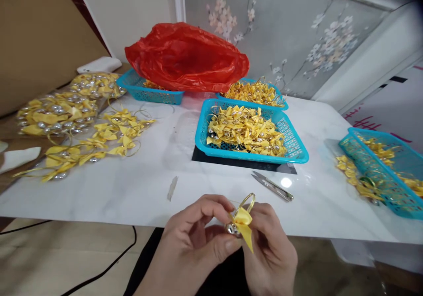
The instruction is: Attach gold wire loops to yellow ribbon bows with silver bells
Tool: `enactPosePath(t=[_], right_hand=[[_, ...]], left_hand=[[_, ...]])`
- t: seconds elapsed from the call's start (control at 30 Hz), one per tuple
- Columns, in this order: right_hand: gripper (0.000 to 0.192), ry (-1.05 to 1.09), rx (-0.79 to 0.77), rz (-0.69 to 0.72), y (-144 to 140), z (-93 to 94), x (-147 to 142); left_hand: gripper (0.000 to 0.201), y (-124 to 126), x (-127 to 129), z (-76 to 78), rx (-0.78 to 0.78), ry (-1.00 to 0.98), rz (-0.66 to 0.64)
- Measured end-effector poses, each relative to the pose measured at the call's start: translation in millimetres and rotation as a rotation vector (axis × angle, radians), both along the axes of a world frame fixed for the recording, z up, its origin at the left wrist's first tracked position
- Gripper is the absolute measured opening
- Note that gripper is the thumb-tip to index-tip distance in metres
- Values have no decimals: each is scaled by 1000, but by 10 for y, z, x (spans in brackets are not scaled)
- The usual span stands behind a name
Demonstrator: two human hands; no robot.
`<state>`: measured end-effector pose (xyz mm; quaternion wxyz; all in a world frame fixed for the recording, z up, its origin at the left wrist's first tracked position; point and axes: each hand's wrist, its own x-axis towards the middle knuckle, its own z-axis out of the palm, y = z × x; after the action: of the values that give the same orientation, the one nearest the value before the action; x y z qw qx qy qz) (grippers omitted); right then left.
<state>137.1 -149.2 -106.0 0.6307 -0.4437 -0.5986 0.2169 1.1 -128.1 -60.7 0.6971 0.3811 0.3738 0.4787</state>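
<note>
Bow [243, 223] hangs tail-down, gold loop uppermost, pinched by both hands [198, 238].

Setting: home room used for piecework. My white desk [139, 190] stands against floral wallpaper [297, 36]; blue baskets [297, 148] of yellow ribbon bows [246, 131] (some loose piles too), snips [272, 186] lying nearby.
</note>
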Motion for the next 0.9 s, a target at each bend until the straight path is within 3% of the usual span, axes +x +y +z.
enactPosePath(t=[0.2, 0.37, 0.43, 0.6, 0.77, 0.9], right_hand=[[26, 69, -61, 34, -59, -29, -48], [29, 165, -139, -30, -125, 37, -72], [31, 57, -142, -52, -114, 77, 7], [31, -413, 85, -137, -61, 260, 242], [25, -477, 112, -51, -25, 412, 126], [26, -569, 157, 1, 27, 435, 66]], left_hand=[[15, -33, 11, 40, 63, 123, 15], [14, 5, 3, 68, 139, 249, 21], [14, 24, -10, 82, 152, 275, 29], [9, 46, -31, 73, 136, 355, 27], [10, 38, -80, 23, 268, 406, 45], [15, 60, -116, 32, 267, 376, 31]])
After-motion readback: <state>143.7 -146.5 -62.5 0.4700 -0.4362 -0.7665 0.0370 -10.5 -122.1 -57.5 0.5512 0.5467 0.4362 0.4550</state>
